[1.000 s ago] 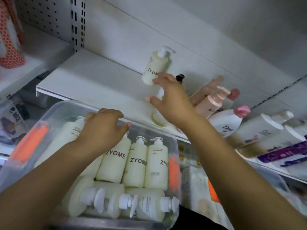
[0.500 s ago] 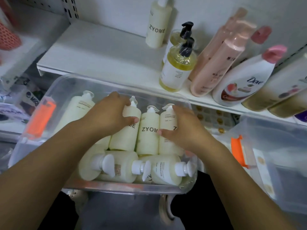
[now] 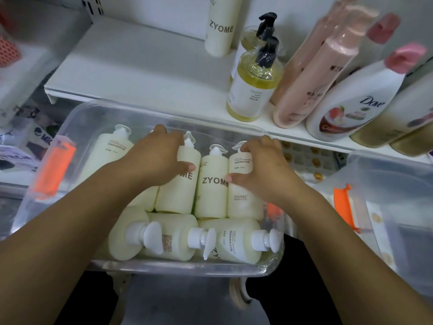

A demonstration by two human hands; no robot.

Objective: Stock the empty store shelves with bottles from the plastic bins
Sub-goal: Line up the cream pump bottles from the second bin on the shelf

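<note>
A clear plastic bin [image 3: 164, 269] in front of me holds several cream ZYOME pump bottles, some standing, three lying at the near side. My left hand [image 3: 157, 158] curls round a standing cream bottle [image 3: 178, 191] in the back row. My right hand [image 3: 262, 170] grips the rightmost standing cream bottle [image 3: 241, 200], thumb across its front. One ZYOME bottle [image 3: 220, 26] stands on the white shelf [image 3: 131, 66] against the back wall.
To the right on the shelf stand two yellow bottles with black pumps [image 3: 253, 85], pink bottles [image 3: 314, 83], a Dove bottle [image 3: 353, 102] and gold ones. A second clear bin [image 3: 386, 202] with an orange latch sits at right. The shelf's left half is bare.
My right hand left the bottle on the shelf, came down into the bin and closed on the rightmost bottle. My left hand stayed on its bottle. The view tilted down.
</note>
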